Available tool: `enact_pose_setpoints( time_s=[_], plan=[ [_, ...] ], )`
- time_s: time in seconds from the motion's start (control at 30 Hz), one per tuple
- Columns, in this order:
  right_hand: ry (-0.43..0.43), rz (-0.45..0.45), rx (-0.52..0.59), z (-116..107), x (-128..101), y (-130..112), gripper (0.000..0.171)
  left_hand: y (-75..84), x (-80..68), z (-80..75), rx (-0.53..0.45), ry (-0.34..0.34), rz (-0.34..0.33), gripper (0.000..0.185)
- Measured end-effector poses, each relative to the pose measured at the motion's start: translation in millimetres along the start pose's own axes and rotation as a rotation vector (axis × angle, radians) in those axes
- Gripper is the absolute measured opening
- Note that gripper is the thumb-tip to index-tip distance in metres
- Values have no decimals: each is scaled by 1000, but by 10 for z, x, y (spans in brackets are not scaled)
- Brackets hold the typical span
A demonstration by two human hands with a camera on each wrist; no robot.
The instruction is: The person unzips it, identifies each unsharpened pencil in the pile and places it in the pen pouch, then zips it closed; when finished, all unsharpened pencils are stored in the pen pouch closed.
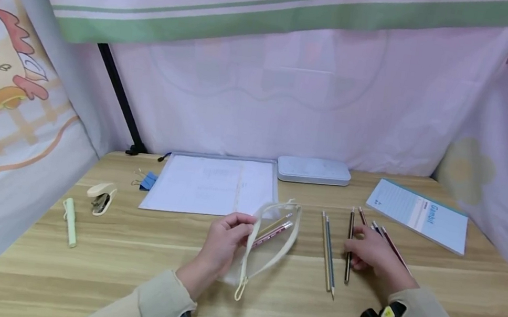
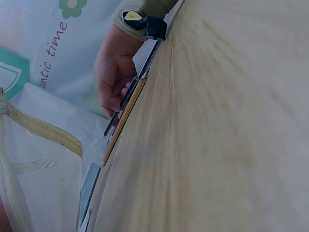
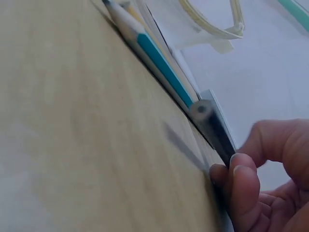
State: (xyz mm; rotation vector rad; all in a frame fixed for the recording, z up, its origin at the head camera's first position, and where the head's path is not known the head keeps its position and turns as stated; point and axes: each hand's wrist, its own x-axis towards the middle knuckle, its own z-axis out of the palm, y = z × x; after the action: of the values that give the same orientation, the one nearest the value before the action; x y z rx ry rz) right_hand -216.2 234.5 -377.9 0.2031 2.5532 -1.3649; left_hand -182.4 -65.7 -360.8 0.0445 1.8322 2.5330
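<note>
While the left hand (image 1: 224, 242) grips the open mouth of a clear mesh pencil pouch (image 1: 267, 245) with a cream zipper edge, holding it tilted up off the wooden worktop (image 1: 126, 269), the right hand (image 1: 372, 255) rests on the worktop with its fingers curled onto a dark pencil (image 1: 349, 244), pinching it near its middle. Inside the pouch lie a pink pencil (image 1: 273, 234) and a yellowish one just beside it. Between the two hands, a pair of pencils (image 1: 329, 252) lie side by side, one yellow, one blue-grey, points toward the person. More dark pencils (image 1: 388, 244) lie under and just beyond the right hand, partly hidden by it. In the right wrist view the fingertips (image 3: 244, 186) press against the dark pencil's end, with the blue-and-yellow pair lying just past it. Further back sit a clear document folder (image 1: 212, 185) holding white sheets, a pale blue pencil tin (image 1: 313, 170) touching the curtain's foot, and a blue notebook (image 1: 418, 213) off to the right. To the left are blue binder clips (image 1: 146, 181), a cream stapler (image 1: 100, 197) and a light green pen-shaped stick (image 1: 69, 221), well apart from the hands.
</note>
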Motion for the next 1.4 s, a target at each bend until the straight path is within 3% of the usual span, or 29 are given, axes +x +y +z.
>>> enact_pose_setpoints(
  time_s=[0.23,0.43,0.63,1.07,1.4],
  plan=[
    [-29,-19,304,92,-128,-27,69,-28,-18,29,7,-16,-8,15],
    [-7,-108,463,240,-211,-219,69,-55,-20,69,34,-25,-1,21],
    [6,-135,603,460,-322,-431,69,-79,-25,81,49,-25,3,24],
    [27,-174,724,1034,-495,-721,67,-103,-8,118,50,-32,13,22],
    [-80,-162,754,1237,-591,-762,63,-87,10,150,47,-5,34,20]
  ],
)
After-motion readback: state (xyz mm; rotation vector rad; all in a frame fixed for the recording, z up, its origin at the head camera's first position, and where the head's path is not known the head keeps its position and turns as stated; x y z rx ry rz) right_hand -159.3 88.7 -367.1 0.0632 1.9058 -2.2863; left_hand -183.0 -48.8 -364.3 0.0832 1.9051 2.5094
